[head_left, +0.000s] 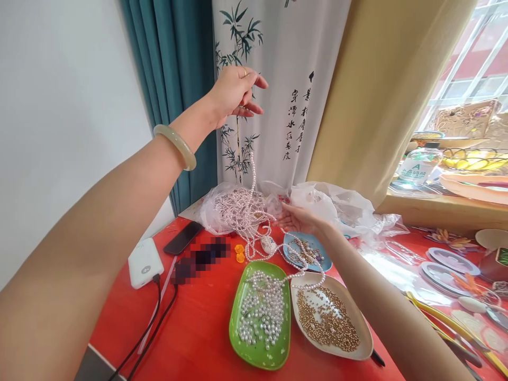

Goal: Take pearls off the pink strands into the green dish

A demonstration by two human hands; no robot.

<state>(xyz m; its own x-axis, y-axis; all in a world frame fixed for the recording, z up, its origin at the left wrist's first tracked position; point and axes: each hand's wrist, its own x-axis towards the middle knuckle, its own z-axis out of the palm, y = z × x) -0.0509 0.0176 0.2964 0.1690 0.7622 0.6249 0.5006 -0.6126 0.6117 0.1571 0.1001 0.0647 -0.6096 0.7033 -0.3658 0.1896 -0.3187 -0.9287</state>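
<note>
- Pearl-bead strands (240, 209) lie in a tangled heap on and around a clear plastic bag (208, 214) at the back of the red table (190, 328); loose loops spill forward over the trays.
- One strand's upper end rises vertically from the heap, below the person's left hand (238, 95).
- The left hand is raised in front of the bamboo-print curtain (270, 47), its fingers partly curled; whether they pinch a thin thread cannot be told. A gold ring and a pale bangle (175, 145) are on this hand and forearm.
- The right hand (297, 218) is low beside the heap, open with its fingers spread, close to the strands.
- The green tray (260, 357) holds loose silvery-white pearl beads; the cream tray (363, 336) just right of it holds small gold beads.
- Behind them, the blue plate (291, 238) holds mixed beads, with strand loops crossing its edge.
- Two orange ornaments (239, 253) sit left of the loops; a white power bank (145, 263) with a cable plugged in lies farther left, near a black phone (183, 238).
</note>
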